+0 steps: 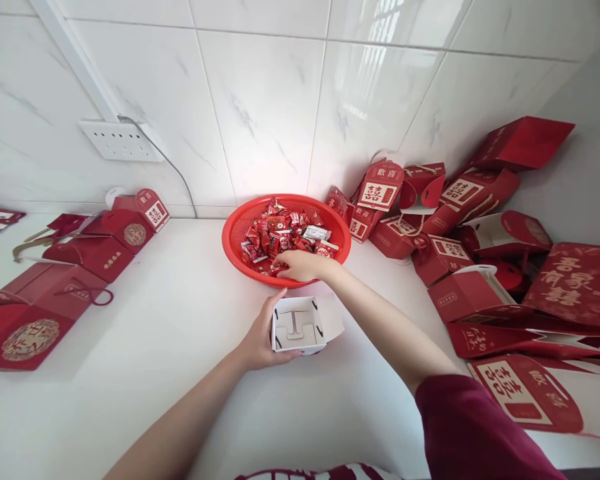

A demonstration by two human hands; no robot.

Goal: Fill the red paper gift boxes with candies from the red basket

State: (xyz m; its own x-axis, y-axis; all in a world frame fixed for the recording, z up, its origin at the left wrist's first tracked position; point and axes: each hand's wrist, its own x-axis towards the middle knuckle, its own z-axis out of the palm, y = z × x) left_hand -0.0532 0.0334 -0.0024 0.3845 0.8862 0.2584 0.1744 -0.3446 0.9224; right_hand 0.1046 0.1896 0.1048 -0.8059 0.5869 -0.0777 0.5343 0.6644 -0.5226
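My left hand point(260, 339) is wrapped round the left side of a small open box point(296, 323) with a white inside, which stands on the white table in front of the basket. Nothing lies inside the box, and its lid flap hangs out to the right. Beyond it, my right hand point(300, 265) reaches over the near rim of a red plastic basket point(230, 250). Its fingertips are down among red wrapped candies point(265, 241), pressed together at a red wrapper. Whether a candy is held between them is too small to tell.
Red gift boxes point(115, 243) stand in a row at the left. Many more boxes point(450, 250) are piled at the right, up to the wall and near my right sleeve. A power socket point(121, 141) with a grey cable is on the tiled wall behind.
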